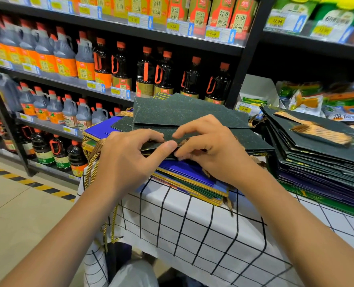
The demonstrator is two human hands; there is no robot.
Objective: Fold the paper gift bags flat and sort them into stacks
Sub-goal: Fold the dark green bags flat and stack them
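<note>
A dark green glitter-paper gift bag (184, 119), already pressed nearly flat, lies on top of a mixed pile of blue and green gold-edged folded bags (192, 179) at the near corner of a table. The left hand (128, 160) pinches the bag's near edge between thumb and curled fingers; the right hand (205, 150), fingers bent, nips the same edge just beside it, the two thumbs almost touching. The edge appears to be getting its final crease. To do it well, the sides should be tucked fully inward and the fold run firmly along the edge, with the gold cord handles (93, 160) kept clear of the seam. To the right sits a taller stack of dark folded bags (317, 160), a copper ribbon handle (317, 131) lying across its top. A white cloth with a black grid (192, 235) covers the table. Behind, shop shelves hold dark sauce bottles with orange caps (118, 65) and yellow price tags (212, 34); a yellow-and-black striped line (33, 185) crosses the tiled floor.
</note>
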